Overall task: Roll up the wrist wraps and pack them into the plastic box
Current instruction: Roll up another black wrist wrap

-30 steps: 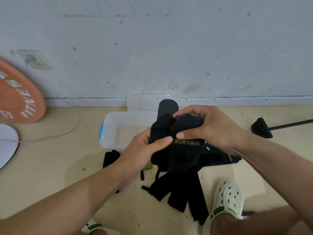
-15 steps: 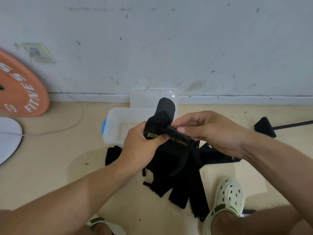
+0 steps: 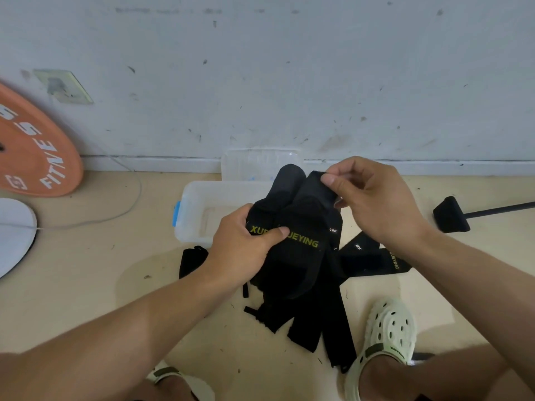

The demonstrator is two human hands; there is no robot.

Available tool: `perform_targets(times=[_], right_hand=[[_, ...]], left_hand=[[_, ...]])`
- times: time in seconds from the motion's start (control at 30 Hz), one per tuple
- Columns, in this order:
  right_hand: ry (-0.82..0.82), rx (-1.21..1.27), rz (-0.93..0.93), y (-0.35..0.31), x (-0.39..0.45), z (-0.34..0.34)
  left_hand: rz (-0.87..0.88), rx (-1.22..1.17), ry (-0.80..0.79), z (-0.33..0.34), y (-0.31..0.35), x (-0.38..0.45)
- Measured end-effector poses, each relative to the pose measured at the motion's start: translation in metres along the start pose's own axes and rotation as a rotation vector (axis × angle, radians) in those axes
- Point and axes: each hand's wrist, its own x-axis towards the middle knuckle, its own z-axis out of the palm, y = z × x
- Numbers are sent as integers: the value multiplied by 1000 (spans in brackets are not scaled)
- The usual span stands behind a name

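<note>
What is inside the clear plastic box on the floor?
The visible left part of the plastic box shows only its bare bottom. Its right part is covered by the wrist wraps and the left hand, so that cannot be seen.

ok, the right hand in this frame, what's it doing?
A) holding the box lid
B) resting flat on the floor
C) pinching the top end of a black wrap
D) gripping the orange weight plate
C: the right hand pinches the upper end of a black wrist wrap between thumb and fingers, above the plastic box, while the left hand grips the wrap near its yellow lettering.
</note>
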Motion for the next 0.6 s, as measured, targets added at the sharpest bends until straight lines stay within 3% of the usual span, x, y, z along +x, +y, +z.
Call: perform_targets(times=[0.23,0.6], right_hand=[[-147,246,169,-3,0,-1],[-152,357,207,-1,-8,6]], left_hand=[[-4,-12,-39,3,-4,-3],[20,-25,-115,11,0,-8]])
